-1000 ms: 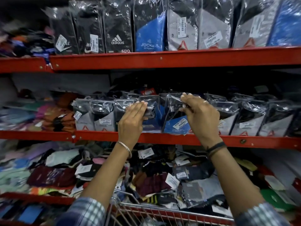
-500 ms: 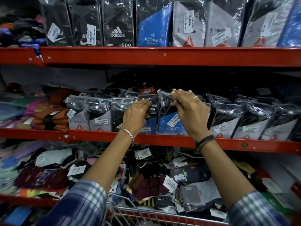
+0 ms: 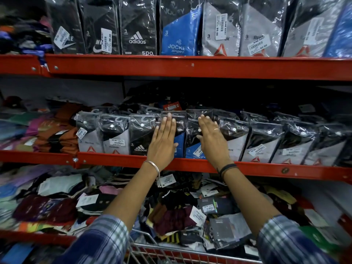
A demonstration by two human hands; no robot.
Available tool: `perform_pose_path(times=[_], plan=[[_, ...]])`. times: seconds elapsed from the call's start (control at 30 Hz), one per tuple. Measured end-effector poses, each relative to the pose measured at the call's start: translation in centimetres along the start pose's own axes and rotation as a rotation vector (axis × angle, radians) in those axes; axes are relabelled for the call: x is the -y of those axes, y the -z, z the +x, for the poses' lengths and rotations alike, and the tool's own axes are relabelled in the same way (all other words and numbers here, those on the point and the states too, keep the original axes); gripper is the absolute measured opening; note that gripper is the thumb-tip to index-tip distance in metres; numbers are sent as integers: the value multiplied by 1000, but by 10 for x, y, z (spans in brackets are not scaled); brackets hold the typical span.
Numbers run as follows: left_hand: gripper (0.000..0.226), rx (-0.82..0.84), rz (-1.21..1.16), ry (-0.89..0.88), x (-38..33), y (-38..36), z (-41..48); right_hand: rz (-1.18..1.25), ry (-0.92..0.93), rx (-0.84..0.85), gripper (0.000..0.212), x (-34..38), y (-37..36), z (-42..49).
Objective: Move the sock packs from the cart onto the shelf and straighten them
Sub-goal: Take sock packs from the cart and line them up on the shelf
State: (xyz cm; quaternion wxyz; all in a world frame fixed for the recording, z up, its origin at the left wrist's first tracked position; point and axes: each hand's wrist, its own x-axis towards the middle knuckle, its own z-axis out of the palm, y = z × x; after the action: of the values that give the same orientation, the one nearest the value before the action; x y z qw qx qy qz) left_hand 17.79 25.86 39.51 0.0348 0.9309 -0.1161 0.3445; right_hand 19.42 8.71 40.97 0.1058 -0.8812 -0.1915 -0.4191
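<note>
A row of clear-wrapped sock packs stands upright on the middle red shelf (image 3: 118, 161). My left hand (image 3: 163, 140) lies flat, fingers together, against the front of a blue-and-black Jockey pack (image 3: 180, 143). My right hand (image 3: 211, 138) presses flat on the neighbouring blue Jockey pack (image 3: 192, 149). Neither hand grips anything. To the left stand an Adidas pack (image 3: 140, 138) and grey Reebok packs (image 3: 114, 138). More Reebok packs (image 3: 262, 143) run to the right. The wire cart (image 3: 171, 250) shows at the bottom edge, its contents mostly hidden.
The top red shelf (image 3: 190, 66) holds larger upright packs (image 3: 139, 27) of Nike, Adidas, Jockey and Reebok socks. The lower shelf is heaped with loose tagged socks (image 3: 171, 212). Folded orange and coloured socks (image 3: 57, 130) pile up left of the pack row.
Both hands let go of the pack tops they were pinching and now lie flat against the fronts of the two Jockey packs, which stand straighter in the row.
</note>
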Motion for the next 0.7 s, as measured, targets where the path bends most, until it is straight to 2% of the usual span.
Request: perform_pose_path(times=[0.07,0.17,0.37,0.57,0.7], plan=[[81,41,11,-4,1,-7,-6,-88,8,46,71,-1,-6,-2],[78,23,-15,-35,3,-17,-17,-143,37,24,76,-4,-10,-20],[65,-43,38,-132,14,-43,-37,-271,152,55,66,-26,-42,-71],[55,-9,90,-259,23,-58,-24,-261,161,102,62,-37,-53,-56],[56,-54,122,-235,22,-70,-18,-248,160,140,57,-41,-58,-48]])
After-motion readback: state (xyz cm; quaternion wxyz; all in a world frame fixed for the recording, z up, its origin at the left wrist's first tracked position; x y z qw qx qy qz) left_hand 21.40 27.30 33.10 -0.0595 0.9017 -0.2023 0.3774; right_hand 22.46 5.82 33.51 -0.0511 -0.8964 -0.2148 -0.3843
